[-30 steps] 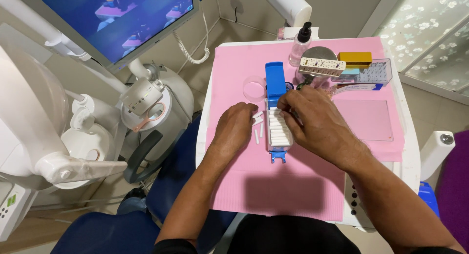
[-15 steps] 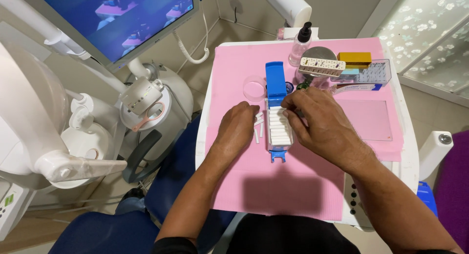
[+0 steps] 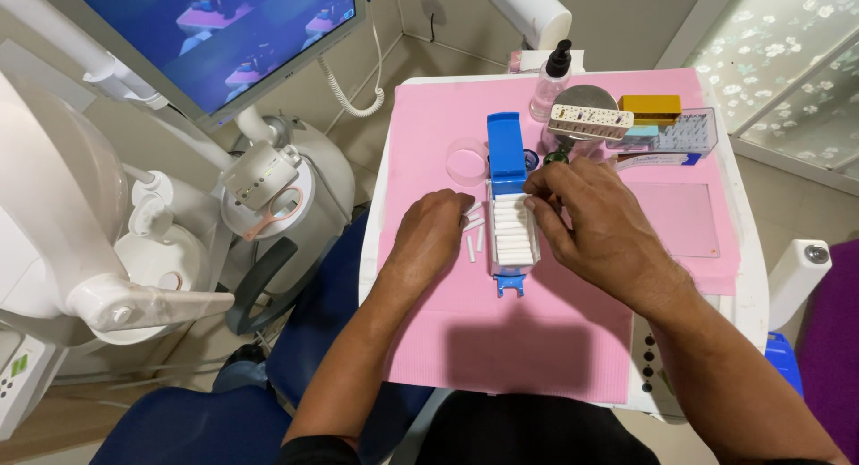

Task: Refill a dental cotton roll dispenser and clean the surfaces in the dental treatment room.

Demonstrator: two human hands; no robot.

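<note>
Your right hand's fingers [image 3: 548, 180] pinch a white cotton roll at the top of the blue dispenser [image 3: 512, 216], mid-tray on the pink sheet [image 3: 501, 349]. It looks nearly full; your left hand [image 3: 431, 237] rests curled beside the loose rolls [image 3: 474, 241] left outside.

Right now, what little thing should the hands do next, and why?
Probably the left hand should pick up one loose white roll from the pink mat and pass it toward the blue dispenser, since rolls lie outside while the right hand tends its row.
</note>
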